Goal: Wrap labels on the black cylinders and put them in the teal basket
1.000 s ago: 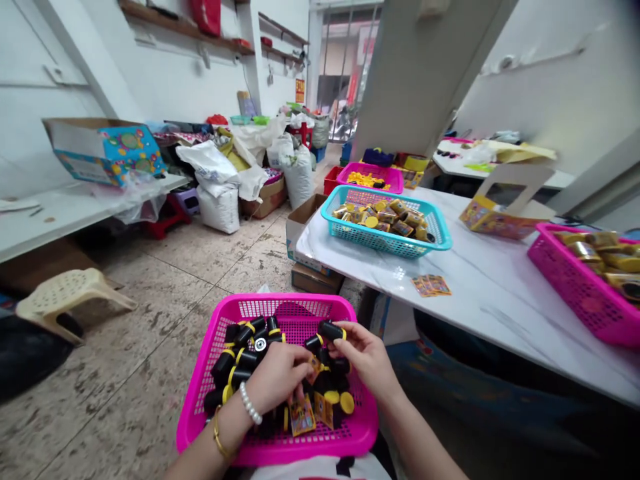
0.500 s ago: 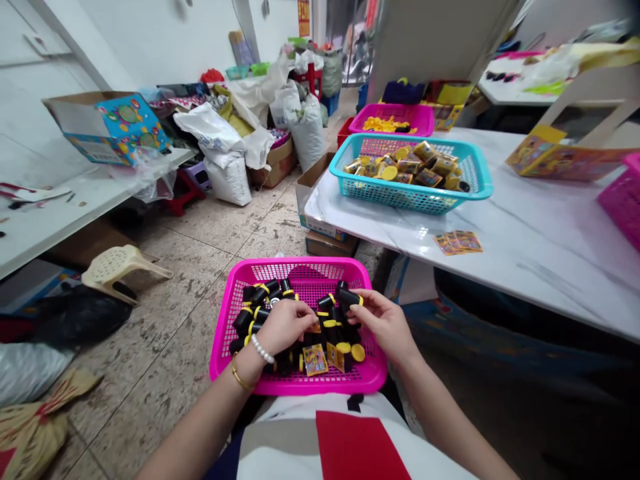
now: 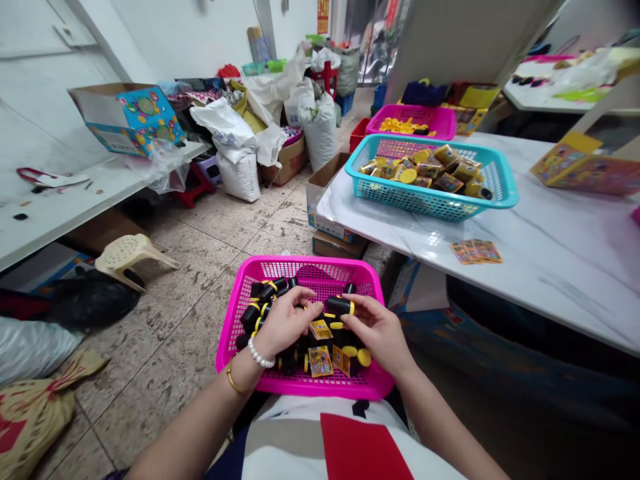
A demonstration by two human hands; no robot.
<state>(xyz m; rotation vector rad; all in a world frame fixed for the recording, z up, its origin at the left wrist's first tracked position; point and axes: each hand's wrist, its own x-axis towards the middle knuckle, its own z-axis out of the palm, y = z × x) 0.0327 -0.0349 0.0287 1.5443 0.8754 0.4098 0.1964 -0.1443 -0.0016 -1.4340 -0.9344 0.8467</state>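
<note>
A pink basket (image 3: 305, 269) rests on my lap, holding several black tubes with yellow bands and a few small printed cards. My left hand (image 3: 285, 321), with a pearl bracelet at the wrist, is curled over the pile and pinches a small printed card (image 3: 320, 329). My right hand (image 3: 375, 328) grips one black tube with a yellow band (image 3: 340, 306) just above the pile. The two hands nearly meet over the basket's middle.
A white marble table (image 3: 540, 253) on my right carries a teal basket (image 3: 430, 195) of wrapped tubes, a few loose cards (image 3: 475, 251) and a farther pink basket (image 3: 413, 120). Sacks, cartons and a tipped stool (image 3: 133, 252) cover the floor at left.
The camera tilted down and swung slightly right. My right hand drew its tube in toward my left hand, and the left hand lifted a card from the pile.
</note>
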